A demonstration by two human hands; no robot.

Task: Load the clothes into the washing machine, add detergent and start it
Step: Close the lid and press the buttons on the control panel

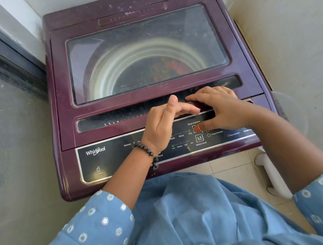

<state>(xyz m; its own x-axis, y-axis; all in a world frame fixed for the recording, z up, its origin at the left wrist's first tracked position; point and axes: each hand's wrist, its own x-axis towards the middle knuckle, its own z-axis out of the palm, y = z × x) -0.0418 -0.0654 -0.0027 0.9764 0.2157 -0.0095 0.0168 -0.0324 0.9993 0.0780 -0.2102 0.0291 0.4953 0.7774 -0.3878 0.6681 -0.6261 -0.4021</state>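
A maroon top-load washing machine (63, 97) stands in front of me with its glass lid (139, 44) closed. Through the dusty glass I see red and orange clothes (170, 69) low in the drum. My left hand (162, 122), with a bead bracelet on the wrist, hovers over the lid's front edge, fingers loosely extended to the right and thumb raised. My right hand (221, 109) rests its fingers on the lid's front handle strip, and its thumb touches the Wash Options button (196, 128) on the black control panel (108, 160). No detergent container is in view.
The machine fills a narrow corner. A plaster wall (291, 37) runs close on the right and a dark sliding-door frame with mesh (5, 65) on the left. A white pipe (271, 174) lies on the tiled floor at the machine's front right.
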